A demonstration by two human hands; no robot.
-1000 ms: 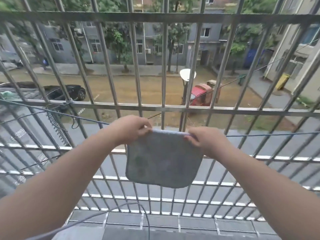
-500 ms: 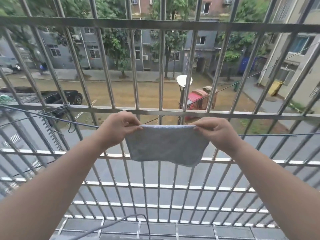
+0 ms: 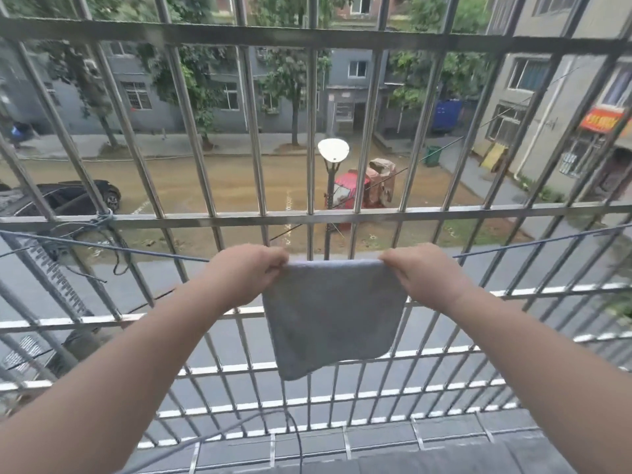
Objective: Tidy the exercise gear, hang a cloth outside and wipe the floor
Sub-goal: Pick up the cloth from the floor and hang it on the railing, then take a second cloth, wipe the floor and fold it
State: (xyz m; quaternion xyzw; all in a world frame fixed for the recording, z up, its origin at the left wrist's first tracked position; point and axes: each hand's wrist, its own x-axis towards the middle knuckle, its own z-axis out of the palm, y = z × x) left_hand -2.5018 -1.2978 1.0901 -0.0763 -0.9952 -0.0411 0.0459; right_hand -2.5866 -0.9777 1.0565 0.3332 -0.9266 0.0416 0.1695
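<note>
A grey square cloth [image 3: 330,316] hangs flat in front of the metal window cage, its top edge level with a thin blue line [image 3: 143,252] strung across the cage. My left hand [image 3: 248,270] pinches the cloth's top left corner. At the top right corner, my right hand [image 3: 422,273] pinches the same edge. Both arms reach out from the bottom of the view. Whether the cloth lies folded over the line is hidden by my hands.
Steel bars [image 3: 311,220] of the cage enclose the space on the front, sides and floor. The line is knotted to a bar at the left [image 3: 104,217]. A dark cable [image 3: 294,429] loops near the sill. Far below lie a muddy yard, parked cars and buildings.
The cloth was bunched short half a second ago and now hangs down at full length. Both hands have stayed on the top corners, spread a little wider.
</note>
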